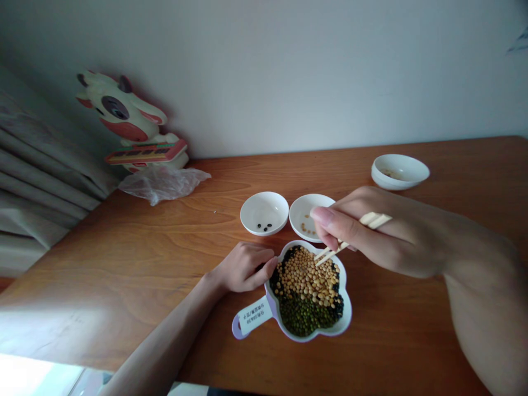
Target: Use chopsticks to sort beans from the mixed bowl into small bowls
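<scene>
With my right hand (pixel 373 246) I am pinching a pair of pale wooden chopsticks (pixel 375 220), their tips pointing down among the yellow soybeans (pixel 305 275) in a clover-shaped dish (pixel 347 316). From my feed, I cannot tell whether the tips are gripping a bean. The dish is sitting on the wooden table (pixel 144 247), its purple handle (pixel 236 328) pointing toward the near left and bearing a white label (pixel 252 316). Green mung beans (pixel 305 316) are filling the near part; dark beans (pixel 289 254) are showing around the soybeans. My left hand (pixel 246 267) is curling its fingers partly, fingertips touching the dish's far-left rim; whether they are pinching it, I cannot tell. Just beyond, a left white bowl (pixel 264 208), holding three black beans (pixel 265 229), is standing beside a right white bowl (pixel 302 209), which my right hand is partly hiding. A third bowl (pixel 408 176) is standing well apart, farther right. At the far left, a cow-shaped toy keyboard (pixel 127 124) is standing by the wall (pixel 289 71), a clear plastic bag (pixel 165 184) lying before it.
</scene>
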A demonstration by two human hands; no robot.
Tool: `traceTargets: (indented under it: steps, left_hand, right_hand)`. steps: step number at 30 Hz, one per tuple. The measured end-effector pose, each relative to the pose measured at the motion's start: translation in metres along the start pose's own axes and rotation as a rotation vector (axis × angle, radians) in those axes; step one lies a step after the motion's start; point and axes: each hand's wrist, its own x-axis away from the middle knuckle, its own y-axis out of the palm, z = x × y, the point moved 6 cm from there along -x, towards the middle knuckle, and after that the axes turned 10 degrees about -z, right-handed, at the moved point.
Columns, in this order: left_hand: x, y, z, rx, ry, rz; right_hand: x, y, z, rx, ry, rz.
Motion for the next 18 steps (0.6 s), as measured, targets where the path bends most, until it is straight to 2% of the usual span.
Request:
traceTargets:
  steps: [8,18]
  left_hand:
    - [-0.0004,0.0000,0.0002,0.013,0.002,0.000]
    - [-0.0001,0.0007,-0.0002,0.003,0.004,0.004]
  right_hand:
    - [-0.0024,0.0007,0.0020,0.039,0.014,0.010]
    - [-0.0039,0.0005,-0.0073,0.063,-0.058,0.015]
